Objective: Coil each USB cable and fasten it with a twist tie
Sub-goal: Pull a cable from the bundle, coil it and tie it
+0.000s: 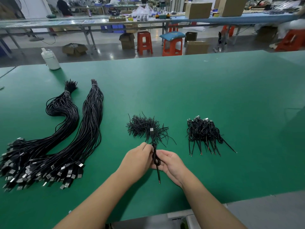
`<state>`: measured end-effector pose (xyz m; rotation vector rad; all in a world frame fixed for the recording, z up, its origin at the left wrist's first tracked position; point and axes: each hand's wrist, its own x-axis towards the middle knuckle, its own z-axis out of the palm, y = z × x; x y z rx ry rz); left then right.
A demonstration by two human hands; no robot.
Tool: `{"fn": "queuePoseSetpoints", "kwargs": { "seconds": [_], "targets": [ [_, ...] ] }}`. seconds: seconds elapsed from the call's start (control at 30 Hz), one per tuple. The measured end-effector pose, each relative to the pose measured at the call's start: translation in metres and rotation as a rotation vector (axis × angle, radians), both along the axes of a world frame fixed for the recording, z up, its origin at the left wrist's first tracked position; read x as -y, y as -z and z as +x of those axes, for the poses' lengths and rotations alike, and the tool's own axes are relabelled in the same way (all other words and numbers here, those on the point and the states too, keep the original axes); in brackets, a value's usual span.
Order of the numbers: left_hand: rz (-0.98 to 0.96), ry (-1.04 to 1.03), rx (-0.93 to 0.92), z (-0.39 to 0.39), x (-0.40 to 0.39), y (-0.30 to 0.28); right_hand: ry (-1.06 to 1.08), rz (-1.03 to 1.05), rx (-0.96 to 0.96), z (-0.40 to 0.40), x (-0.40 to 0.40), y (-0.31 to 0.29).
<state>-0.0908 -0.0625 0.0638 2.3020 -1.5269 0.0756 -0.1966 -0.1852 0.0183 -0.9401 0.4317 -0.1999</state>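
A coiled black USB cable [155, 156] hangs between my two hands above the green table [181, 90]. My left hand [137, 158] pinches its upper part, and my right hand [170, 161] curls round the coil from the right. The cable's plug [151, 130] sticks up past my fingers, and its bare wire end [158, 176] points down toward me. Just beyond my hands lies a loose pile of black twist ties [145, 127]. A heap of coiled, tied cables [203, 132] rests to the right.
Two long bundles of uncoiled black USB cables [69, 129] stretch across the left of the table, plugs [39, 171] toward me. A white plastic bottle [50, 59] stands at the far left edge. Beyond the table are stools [144, 42], boxes and workbenches.
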Motion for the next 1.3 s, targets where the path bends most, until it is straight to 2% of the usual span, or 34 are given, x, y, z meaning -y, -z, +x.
{"fn": "queuePoseSetpoints", "kwargs": {
  "seconds": [0.4, 0.5, 0.57, 0.7, 0.77, 0.83, 0.97, 1.1, 1.2, 1.3],
  "targets": [
    [-0.063, -0.097, -0.257, 0.005, -0.003, 0.014, -0.049, -0.024, -0.055, 0.002, 0.000, -0.001],
    [-0.070, -0.059, -0.260, 0.007, -0.003, 0.014, -0.042, -0.021, -0.063, 0.002, 0.000, -0.003],
    [-0.074, -0.026, -0.170, 0.007, -0.004, 0.013, -0.048, -0.033, -0.072, 0.002, 0.000, -0.004],
    [-0.056, 0.144, 0.241, 0.011, -0.005, 0.009, -0.045, -0.102, -0.113, 0.004, -0.002, -0.006],
    [-0.042, 0.197, 0.348, 0.012, -0.004, 0.008, -0.024, -0.131, -0.139, 0.006, -0.003, -0.006],
    [-0.031, 0.126, 0.289, 0.010, -0.003, 0.008, 0.018, -0.084, -0.129, 0.007, -0.002, -0.006],
    [-0.073, -0.215, -0.139, 0.009, -0.001, 0.005, 0.028, -0.032, -0.050, 0.003, -0.002, -0.008],
    [-0.043, -0.282, -0.354, 0.010, 0.001, 0.003, 0.015, -0.076, -0.012, 0.003, -0.008, -0.006],
    [0.012, -0.249, -0.305, 0.008, -0.001, -0.003, 0.053, -0.117, -0.052, 0.004, -0.011, -0.007],
    [0.037, -0.162, -0.051, 0.006, -0.006, -0.008, 0.083, -0.240, -0.098, 0.004, -0.014, -0.011]
  ]
}}
